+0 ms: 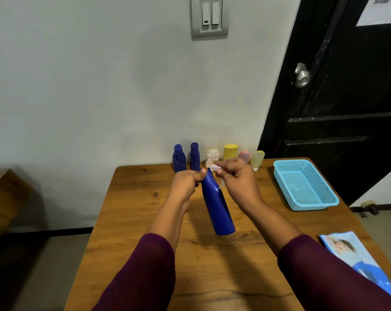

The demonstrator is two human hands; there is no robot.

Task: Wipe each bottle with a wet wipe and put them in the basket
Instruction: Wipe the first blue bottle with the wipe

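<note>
A tall dark blue bottle (216, 207) hangs tilted above the middle of the table, base toward me. My left hand (185, 186) grips its cap end. My right hand (237, 180) pinches a small white wet wipe (217, 169) close to the bottle's neck. Along the table's far edge stand two smaller blue bottles (179, 158) (194, 156), a white jar (212, 157), a yellow bottle (230, 151), a pinkish bottle (244, 156) partly hidden by my right hand, and a pale yellow tube (257, 160). The light blue mesh basket (280, 176) sits at the right with nothing in it.
The wooden table (145, 221) stands against a pale wall. A blue wet wipe packet (356, 257) lies at the near right edge. A black door (338, 97) is behind the basket. A wooden piece of furniture (1, 189) stands at the left.
</note>
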